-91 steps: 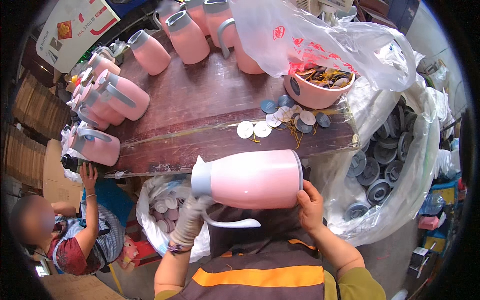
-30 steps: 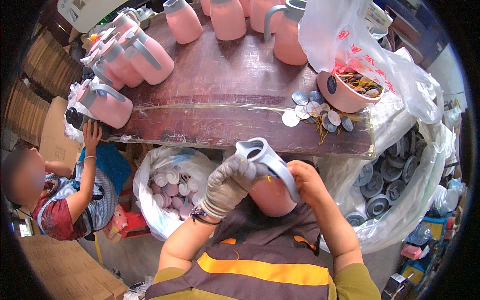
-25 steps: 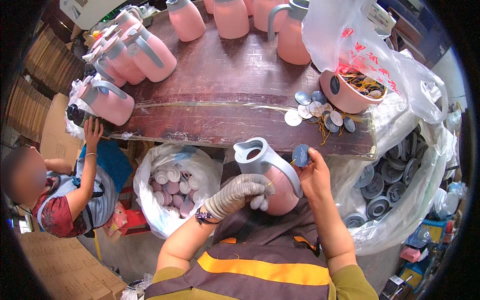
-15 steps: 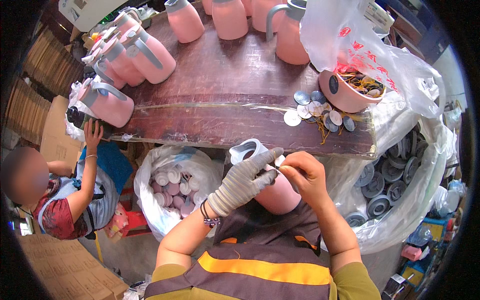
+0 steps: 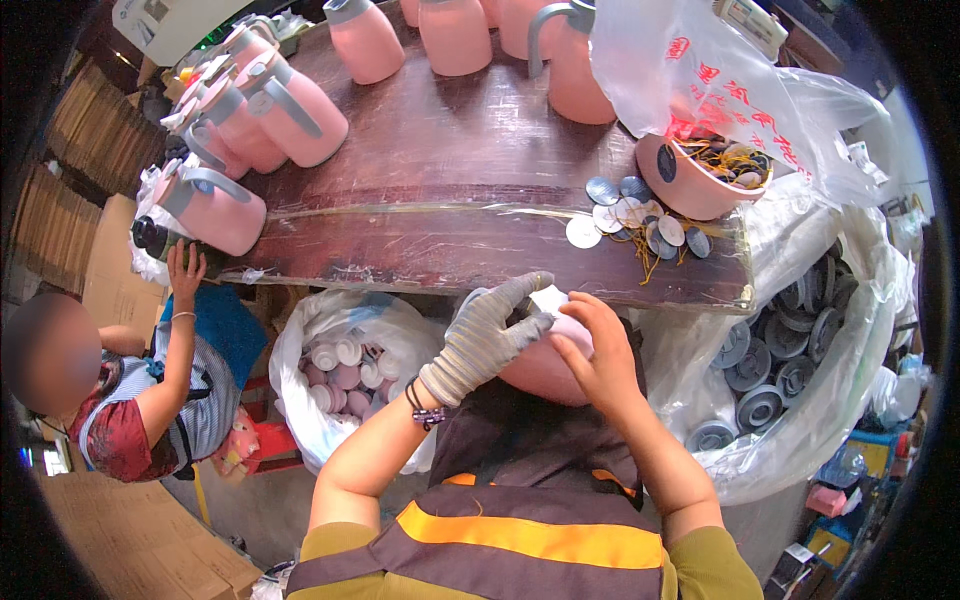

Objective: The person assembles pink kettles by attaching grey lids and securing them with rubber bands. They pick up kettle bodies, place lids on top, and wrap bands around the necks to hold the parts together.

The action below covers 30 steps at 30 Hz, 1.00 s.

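My left hand (image 5: 492,335), in a grey striped glove, pinches a small white tag (image 5: 548,299) between thumb and fingers. A bare right hand, mine (image 5: 607,355), is beside the tag with thumb and forefinger apart; its fingertips come close to the tag's right edge, and whether they touch I cannot tell. Under both hands a pink jug (image 5: 540,372) lies tilted over my lap, its top mostly hidden by the glove. Round grey and white tags (image 5: 610,214) with yellow strings lie on the table ahead.
The dark wooden table (image 5: 440,150) carries several pink jugs (image 5: 300,110) and a pink bowl of tags (image 5: 685,188). A bag of pink and white lids (image 5: 345,375) stands left, a bag of grey lids (image 5: 760,375) right. A co-worker (image 5: 150,400) sits at far left.
My right thumb and forefinger have parted from their pinch. The white tag now shows more fully at the left fingertips. The jug's opening has become mostly covered by my glove.
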{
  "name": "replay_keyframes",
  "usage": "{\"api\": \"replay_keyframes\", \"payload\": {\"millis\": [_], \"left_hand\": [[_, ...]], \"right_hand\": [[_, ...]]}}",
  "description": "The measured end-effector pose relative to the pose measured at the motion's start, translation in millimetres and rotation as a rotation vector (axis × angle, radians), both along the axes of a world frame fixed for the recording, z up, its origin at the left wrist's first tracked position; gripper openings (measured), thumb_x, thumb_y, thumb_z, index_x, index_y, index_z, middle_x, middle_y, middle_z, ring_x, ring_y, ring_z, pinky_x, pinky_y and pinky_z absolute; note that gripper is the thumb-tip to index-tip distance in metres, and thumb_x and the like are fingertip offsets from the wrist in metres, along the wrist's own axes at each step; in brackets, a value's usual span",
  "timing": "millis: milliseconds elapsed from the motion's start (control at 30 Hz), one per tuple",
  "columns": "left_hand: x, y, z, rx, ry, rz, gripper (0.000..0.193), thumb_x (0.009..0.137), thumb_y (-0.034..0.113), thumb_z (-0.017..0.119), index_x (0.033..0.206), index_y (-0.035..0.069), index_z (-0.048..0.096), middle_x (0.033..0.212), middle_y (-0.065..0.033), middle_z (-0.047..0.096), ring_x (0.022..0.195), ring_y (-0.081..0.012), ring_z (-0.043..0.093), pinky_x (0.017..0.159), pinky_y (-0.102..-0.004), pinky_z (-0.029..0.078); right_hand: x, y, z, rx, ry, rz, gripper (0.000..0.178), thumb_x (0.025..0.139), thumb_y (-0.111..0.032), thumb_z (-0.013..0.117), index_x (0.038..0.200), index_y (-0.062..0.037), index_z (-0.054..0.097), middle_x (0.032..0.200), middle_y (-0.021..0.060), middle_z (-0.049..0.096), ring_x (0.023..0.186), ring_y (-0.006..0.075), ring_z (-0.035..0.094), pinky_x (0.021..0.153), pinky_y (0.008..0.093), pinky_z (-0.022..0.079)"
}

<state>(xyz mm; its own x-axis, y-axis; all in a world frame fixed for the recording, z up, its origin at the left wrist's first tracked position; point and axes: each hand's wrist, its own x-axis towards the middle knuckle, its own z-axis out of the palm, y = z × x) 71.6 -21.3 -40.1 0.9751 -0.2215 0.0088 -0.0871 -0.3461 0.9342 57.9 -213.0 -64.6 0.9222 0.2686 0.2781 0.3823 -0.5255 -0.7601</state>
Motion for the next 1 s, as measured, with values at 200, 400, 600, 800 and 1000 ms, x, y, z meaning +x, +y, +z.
{"api": "replay_keyframes", "payload": {"millis": [200,400,600,800,1000], "left_hand": [[-3,13,2,-0.013,0.055,-0.087,0.032,0.088,0.014,0.055,0.119,0.007,0.06,0.087,-0.0134,0.067,0.077,-0.025,0.064,0.07,-0.0344,0.051],[-8,26,21,0.565,-0.065,-0.11,0.044,0.087,0.021,0.056,0.13,0.012,0.052,0.095,-0.0207,0.066,0.086,-0.0345,0.065,0.073,-0.0409,0.051],[-8,28,15,0.771,-0.144,-0.087,0.039,0.088,0.029,0.057,0.125,0.018,0.054,0.081,-0.0175,0.066,0.074,-0.0357,0.065,0.063,-0.0455,0.05],[-8,22,28,0.89,-0.169,-0.075,0.028,0.087,0.03,0.055,0.112,0.016,0.056,0.077,-0.0155,0.066,0.071,-0.0339,0.065,0.059,-0.0466,0.05],[-8,37,38,0.676,-0.024,-0.179,0.031,0.088,0.029,0.052,0.111,0.009,0.058,0.083,-0.0182,0.066,0.079,-0.0382,0.063,0.07,-0.0455,0.049]], "right_hand": [[31,6,-12,0.061,-0.132,0.118,0.03,0.077,-0.011,0.071,0.103,-0.0063,0.058,0.108,0.0113,0.061,0.098,0.0312,0.06,0.083,0.0385,0.049],[29,24,-7,0.013,-0.123,0.12,0.029,0.077,-0.014,0.072,0.103,-0.0093,0.059,0.102,0.01,0.061,0.09,0.0303,0.062,0.077,0.0395,0.05],[18,32,-9,-0.015,-0.101,0.041,0.028,0.078,-0.016,0.071,0.103,-0.0114,0.059,0.1,0.0088,0.061,0.088,0.0294,0.063,0.073,0.0387,0.051],[5,29,1,-0.067,-0.062,0.106,0.029,0.081,-0.013,0.067,0.109,-0.0122,0.06,0.103,0.0107,0.061,0.09,0.0304,0.063,0.072,0.0372,0.052],[-11,25,-2,-0.042,-0.065,0.145,0.048,0.082,-0.018,0.066,0.127,-0.0112,0.048,0.103,0.015,0.062,0.088,0.0322,0.063,0.074,0.0395,0.051]]}}
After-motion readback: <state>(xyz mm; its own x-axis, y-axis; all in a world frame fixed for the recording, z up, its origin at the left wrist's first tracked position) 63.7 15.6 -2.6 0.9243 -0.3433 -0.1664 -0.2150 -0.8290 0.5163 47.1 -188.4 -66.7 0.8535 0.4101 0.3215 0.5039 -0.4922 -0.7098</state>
